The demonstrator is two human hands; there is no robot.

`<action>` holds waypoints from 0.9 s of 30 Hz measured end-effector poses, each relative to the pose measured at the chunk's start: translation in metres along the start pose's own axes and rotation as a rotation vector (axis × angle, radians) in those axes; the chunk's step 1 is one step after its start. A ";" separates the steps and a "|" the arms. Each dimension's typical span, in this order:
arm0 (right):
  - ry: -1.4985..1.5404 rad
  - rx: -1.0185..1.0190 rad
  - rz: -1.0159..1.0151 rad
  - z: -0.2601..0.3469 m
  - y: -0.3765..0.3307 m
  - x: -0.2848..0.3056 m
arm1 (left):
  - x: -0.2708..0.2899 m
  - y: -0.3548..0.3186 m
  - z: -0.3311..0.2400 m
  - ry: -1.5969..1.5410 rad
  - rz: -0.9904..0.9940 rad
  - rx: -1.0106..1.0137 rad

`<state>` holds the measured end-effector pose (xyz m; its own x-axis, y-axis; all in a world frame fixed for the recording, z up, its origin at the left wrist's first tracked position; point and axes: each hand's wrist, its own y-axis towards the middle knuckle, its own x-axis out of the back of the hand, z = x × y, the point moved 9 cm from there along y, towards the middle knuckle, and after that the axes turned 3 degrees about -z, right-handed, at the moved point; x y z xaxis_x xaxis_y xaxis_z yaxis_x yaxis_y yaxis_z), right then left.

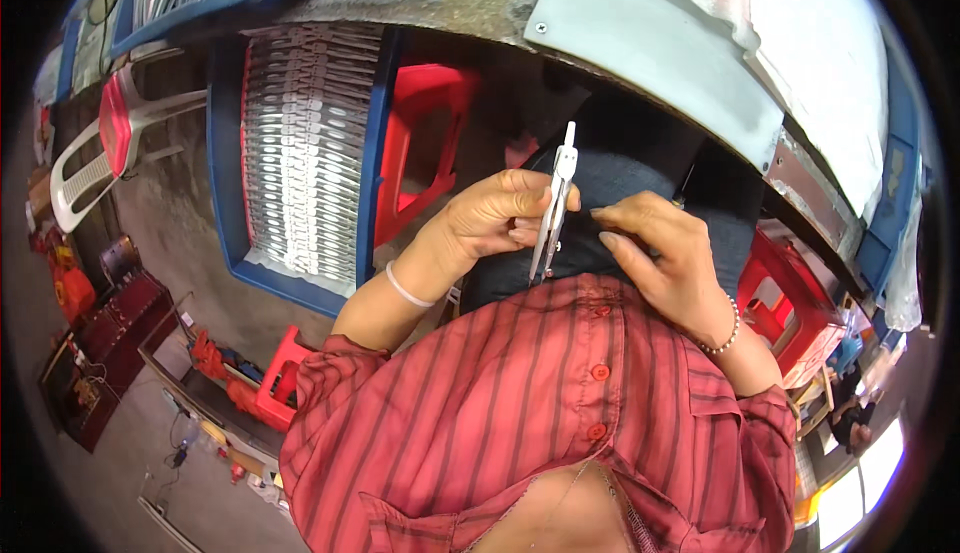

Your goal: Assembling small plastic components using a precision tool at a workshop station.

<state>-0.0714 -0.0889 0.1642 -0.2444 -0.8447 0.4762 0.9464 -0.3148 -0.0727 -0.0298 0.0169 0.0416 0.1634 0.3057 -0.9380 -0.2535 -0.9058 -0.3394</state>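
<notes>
My left hand (487,221) grips a slim silver metal compass-like tool (555,205), its legs closed and pointing down toward my lap. My right hand (662,253) rests just to the right of the tool, fingers curled and touching dark fabric on my lap; whether it pinches anything small is not visible. A white band sits on my left wrist and a beaded bracelet on my right. My red striped shirt (560,393) fills the lower middle.
A blue crate (225,153) packed with rows of several silvery metal parts (305,143) stands at my left. Red plastic stools (425,133) sit beside it and at right. A grey workbench edge (650,53) curves overhead. Clutter lies on the floor at lower left.
</notes>
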 end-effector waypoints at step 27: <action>0.335 0.206 0.580 0.153 0.159 -0.246 | 0.011 -0.257 -0.033 1.417 -1.342 -1.206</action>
<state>0.1714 0.1351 0.1694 0.2918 -0.9499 0.1121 0.9563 0.2879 -0.0500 0.0685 0.2438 0.1207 0.1689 0.8380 0.5188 0.9387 -0.2972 0.1746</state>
